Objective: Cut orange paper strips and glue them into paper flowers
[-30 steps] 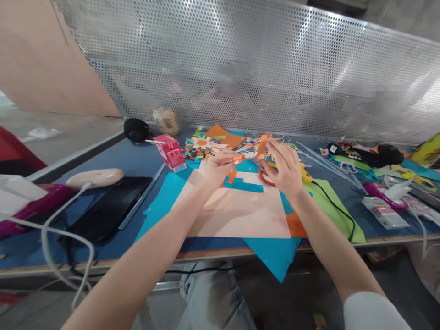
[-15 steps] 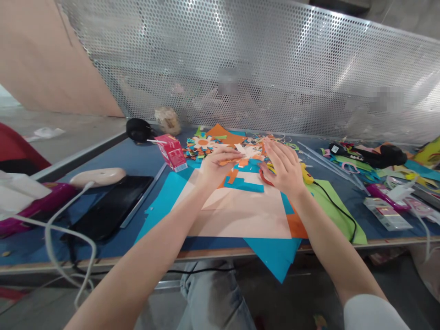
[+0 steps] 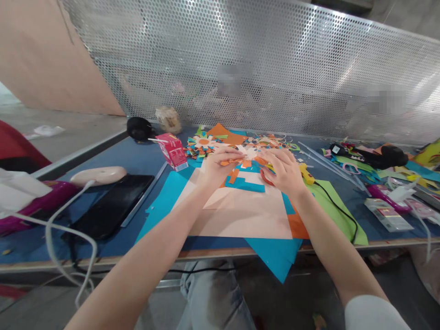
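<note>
Between my hands is a paper flower [image 3: 248, 153] with pale petals and some orange paper beneath it. My left hand [image 3: 217, 166] is closed on the flower's left side, thumb and fingers pinched together. At its right side, my right hand [image 3: 284, 170] has its fingers bent down and closed at the petals; the exact contact is partly hidden. Below lie blue paper strips [image 3: 245, 184] on a pale pink sheet [image 3: 237, 217]. Red scissors handles [image 3: 265, 178] show under my right hand, with a yellow glue gun [image 3: 307, 175] just beyond it.
A pink drink carton [image 3: 173, 152] stands left of another paper flower [image 3: 203, 142] and paper scraps. A black phone [image 3: 113, 206] and white cable lie at the left. Clear sticks [image 3: 332, 164] and piled scraps are at the right. A perforated metal panel [image 3: 268, 68] backs the table.
My right hand has come down and inward, its raised fingers now bent toward the flower's right side. My left hand stays on the flower with little movement.
</note>
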Available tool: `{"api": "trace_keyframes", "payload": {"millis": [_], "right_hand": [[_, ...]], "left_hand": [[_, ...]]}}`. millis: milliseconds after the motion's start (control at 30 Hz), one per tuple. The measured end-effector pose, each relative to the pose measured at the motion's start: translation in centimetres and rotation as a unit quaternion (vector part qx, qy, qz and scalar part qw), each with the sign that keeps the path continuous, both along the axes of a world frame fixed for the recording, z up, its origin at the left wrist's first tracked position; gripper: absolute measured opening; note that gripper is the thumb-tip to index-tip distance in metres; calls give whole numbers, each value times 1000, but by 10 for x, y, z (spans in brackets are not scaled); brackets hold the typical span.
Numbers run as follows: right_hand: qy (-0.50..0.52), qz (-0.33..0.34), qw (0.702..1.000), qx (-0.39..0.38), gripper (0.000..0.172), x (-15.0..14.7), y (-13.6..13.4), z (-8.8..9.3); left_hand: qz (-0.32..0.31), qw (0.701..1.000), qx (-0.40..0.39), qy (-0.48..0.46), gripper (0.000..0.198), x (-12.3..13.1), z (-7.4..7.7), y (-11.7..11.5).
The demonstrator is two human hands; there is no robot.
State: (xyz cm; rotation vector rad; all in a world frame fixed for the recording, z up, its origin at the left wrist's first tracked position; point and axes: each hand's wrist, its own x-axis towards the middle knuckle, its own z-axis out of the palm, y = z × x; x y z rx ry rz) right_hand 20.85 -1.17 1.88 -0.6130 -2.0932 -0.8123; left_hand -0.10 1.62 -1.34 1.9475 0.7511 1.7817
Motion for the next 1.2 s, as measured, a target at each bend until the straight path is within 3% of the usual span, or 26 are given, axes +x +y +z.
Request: {"api": "trace_keyframes", "payload": {"millis": [400, 767, 967, 1100, 1200], "right_hand": [[-16, -15, 998, -55, 41, 1, 2, -3], [-7, 14, 999, -38, 45, 0, 0, -2], [15, -22, 998, -63, 42, 2, 0, -2], [51, -7, 997, -50, 47, 3, -1, 1], [110, 3, 989, -98, 53, 1, -2, 1]], "left_hand": [[-4, 1000, -15, -3, 15, 0, 1, -1], [-1, 1000, -16, 0, 18, 1, -1, -1], [-17, 999, -29, 6, 18, 1, -3, 1], [-38, 991, -105, -69, 8, 7, -7, 4], [-63, 962, -216, -153, 21, 13, -5, 2]]}}
